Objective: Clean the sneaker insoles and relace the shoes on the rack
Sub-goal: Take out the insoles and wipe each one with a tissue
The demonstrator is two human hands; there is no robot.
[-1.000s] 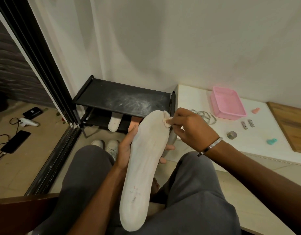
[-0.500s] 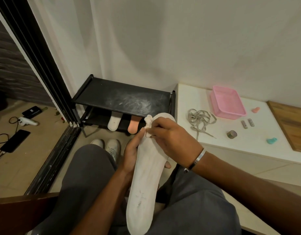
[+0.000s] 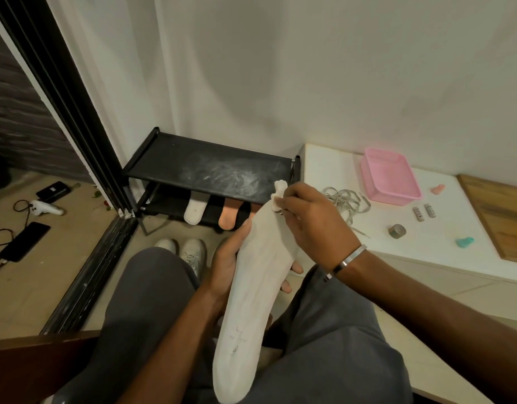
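Beside black rack (image 3: 210, 167), left hand (image 3: 225, 266) curled round white insole (image 3: 251, 301), right hand (image 3: 312, 223) pinching wad (image 3: 279, 189) on its tip.

A home entryway — shoe rack (image 3: 210, 173) by a sliding door track (image 3: 88, 275)

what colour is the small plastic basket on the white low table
Pink, seen clearly in the head view: the small plastic basket.

Plain white wall (image 3: 309, 68), beige tiled floor (image 3: 32, 287), black sliding-door frame (image 3: 56, 91) (at left).
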